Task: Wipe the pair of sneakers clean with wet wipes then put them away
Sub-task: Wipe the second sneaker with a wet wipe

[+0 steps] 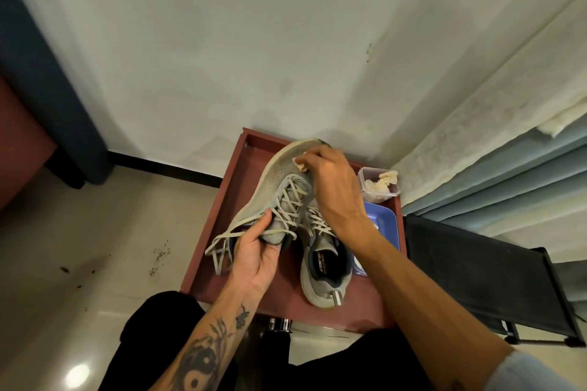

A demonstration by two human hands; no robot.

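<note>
Wiping: right grip (330,181) presses a white wet wipe (300,164) onto the toe of the held sneaker (279,181), fingers curled and pinching the wipe.
left grip (254,251): clamped on the near end of the held sneaker, thumb on top by the laces, fingers curled underneath.
held sneaker: grey, tilted, toe far, spanning both grips, left grip at the near end and right grip at the far end. Loose laces trail near-left. Can't tell whether the toe touches the desk.
second sneaker (324,270): flat on the desk, just right of the held one, heel near, front hidden under the right wrist.
desk (219,232): red, raised rim, far edge at the wall.
wipe tub (378,184): clear, crumpled wipes inside, far-right corner of the desk.
blue tray (384,222): just near of the tub, partly behind the right forearm.
black rack (476,263): on the floor, right of the desk.
</note>
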